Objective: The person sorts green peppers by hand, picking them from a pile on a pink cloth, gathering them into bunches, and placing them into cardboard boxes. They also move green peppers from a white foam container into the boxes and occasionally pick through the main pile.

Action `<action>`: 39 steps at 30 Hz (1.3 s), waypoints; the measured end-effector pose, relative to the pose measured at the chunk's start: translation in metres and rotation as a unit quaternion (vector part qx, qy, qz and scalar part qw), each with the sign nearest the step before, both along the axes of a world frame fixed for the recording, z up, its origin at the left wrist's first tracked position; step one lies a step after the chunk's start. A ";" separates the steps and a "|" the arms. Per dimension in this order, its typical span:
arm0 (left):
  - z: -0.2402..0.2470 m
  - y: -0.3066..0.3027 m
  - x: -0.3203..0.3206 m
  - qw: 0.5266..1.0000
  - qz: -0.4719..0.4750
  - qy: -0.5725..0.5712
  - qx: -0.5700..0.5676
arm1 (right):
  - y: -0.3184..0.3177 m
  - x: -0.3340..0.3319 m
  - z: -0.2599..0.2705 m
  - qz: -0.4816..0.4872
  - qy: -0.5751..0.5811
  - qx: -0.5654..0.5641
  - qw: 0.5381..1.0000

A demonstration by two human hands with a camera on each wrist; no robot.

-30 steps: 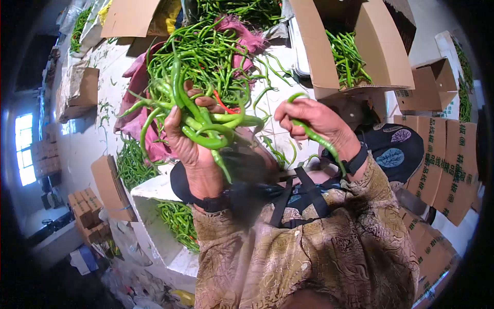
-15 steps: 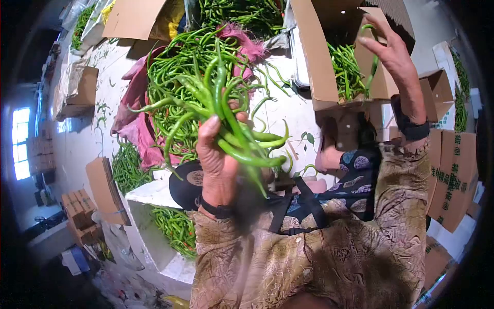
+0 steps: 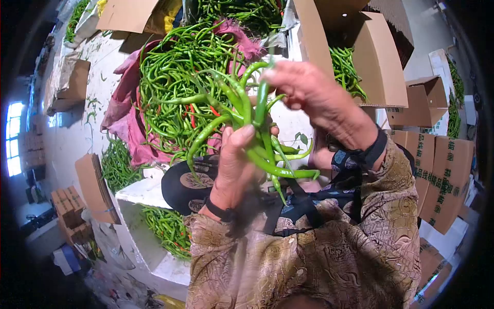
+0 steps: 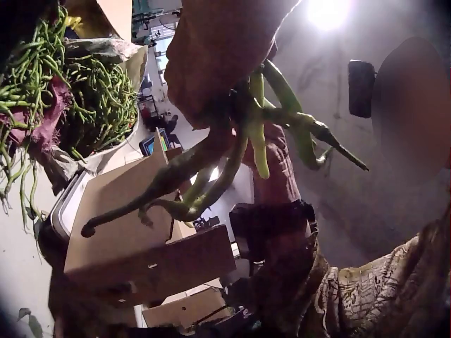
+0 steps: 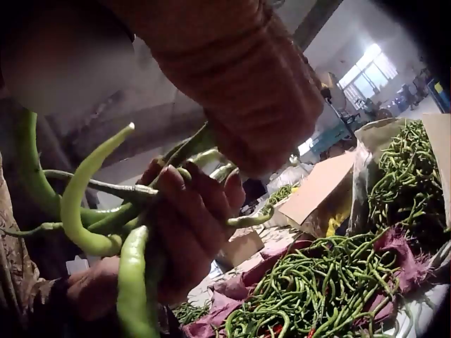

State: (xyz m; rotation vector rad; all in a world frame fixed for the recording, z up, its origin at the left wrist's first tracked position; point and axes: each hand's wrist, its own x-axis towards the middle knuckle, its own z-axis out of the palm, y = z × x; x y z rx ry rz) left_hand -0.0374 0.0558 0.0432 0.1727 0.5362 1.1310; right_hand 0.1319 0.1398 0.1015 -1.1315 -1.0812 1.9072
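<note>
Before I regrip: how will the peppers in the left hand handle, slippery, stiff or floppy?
The peppers look glossy, so they may slip in the left hand. They hold their curves in mid-air, so each is probably fairly stiff. Several cross, so pulling one could drag a neighbour.

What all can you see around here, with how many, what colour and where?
Held peppers: a bunch, green, in the left hand
Pepper heap: countless, green, few red, on pink cloth
Sack: one, whitish, beyond the heap, peppers inside
White box: one, lower left, peppers inside
Large box: one, brown, upper right, peppers inside
Smaller box: one, brown, right
Printed cardboard: several pieces, brown, right edge
Stacked cartons: several, brown, lower left
Window: one, bright, far left
Sleeves: two, brown patterned, below
Left hand: one, gripping the bunch
Right hand: one, pinching a green pepper
</note>
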 end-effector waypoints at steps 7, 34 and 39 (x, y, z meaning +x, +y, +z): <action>0.000 0.005 -0.004 0.999 0.045 0.009 0.007 | 0.012 0.022 0.026 -0.105 0.063 0.074 0.990; -0.026 0.008 -0.008 0.992 0.122 0.030 0.013 | -0.050 -0.031 -0.018 -0.031 -0.266 0.365 0.892; -0.021 0.008 -0.011 0.990 0.134 0.042 0.015 | -0.037 -0.002 0.017 -0.182 -0.191 0.347 0.900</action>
